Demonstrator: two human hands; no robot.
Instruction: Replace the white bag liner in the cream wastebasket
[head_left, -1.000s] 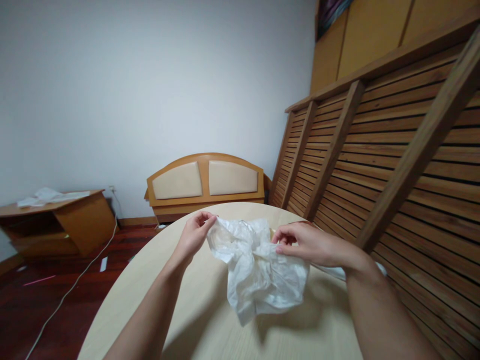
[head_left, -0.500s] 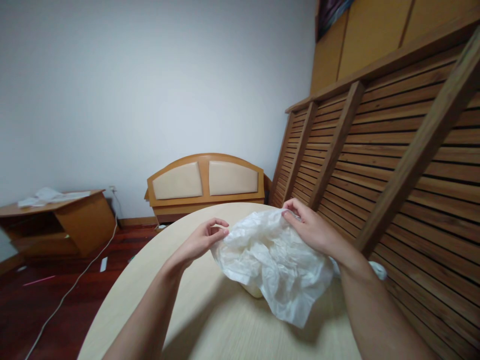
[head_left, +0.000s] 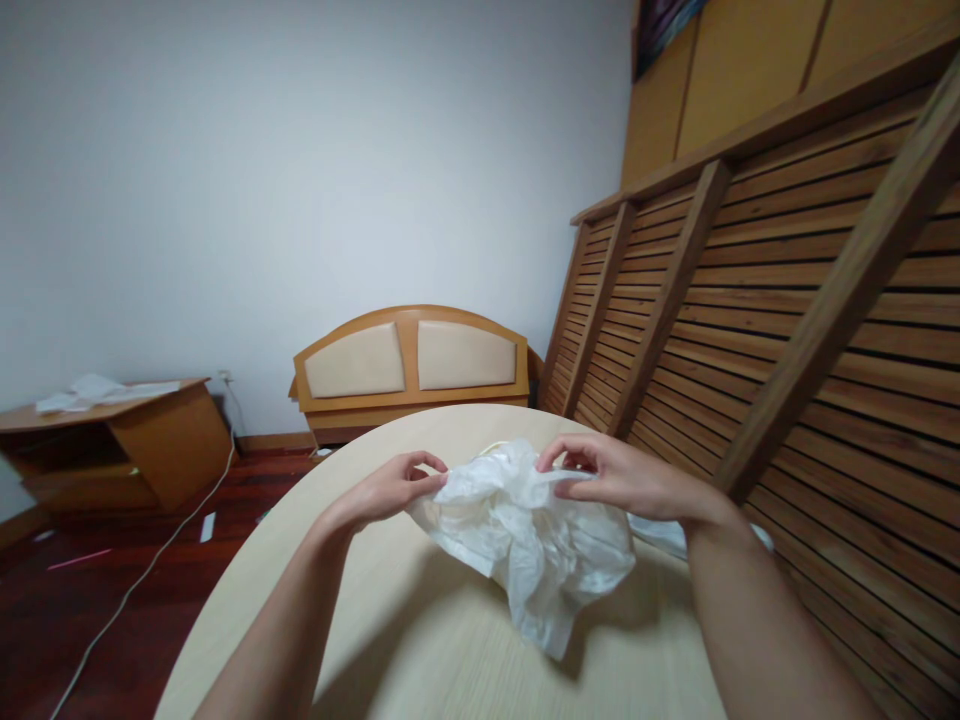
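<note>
A crumpled, thin white sheet [head_left: 525, 540], like tissue paper or thin plastic, lies bunched over the pale round table [head_left: 300, 600]. My left hand [head_left: 401, 487] pinches its left edge between thumb and fingers. On the other side, my right hand [head_left: 600, 475] grips the upper right part, thumb and fingers closed on a fold. A thin pale yellow rim [head_left: 491, 447] peeks out behind the sheet; most of that object is hidden. Another white piece [head_left: 660, 535] lies partly behind my right wrist.
A wooden slatted frame [head_left: 720, 330] leans along the right side. Beyond the table stands a headboard [head_left: 412, 360] with two cream panels. At left, a low wooden desk [head_left: 165, 450] carries white papers [head_left: 97, 390], and a cable [head_left: 150, 575] runs across the dark red floor.
Both hands have moved with the sheet: the right one down and slightly left, the left one slightly left. The sheet is lower and more bunched, and the yellowish object's front is now covered.
</note>
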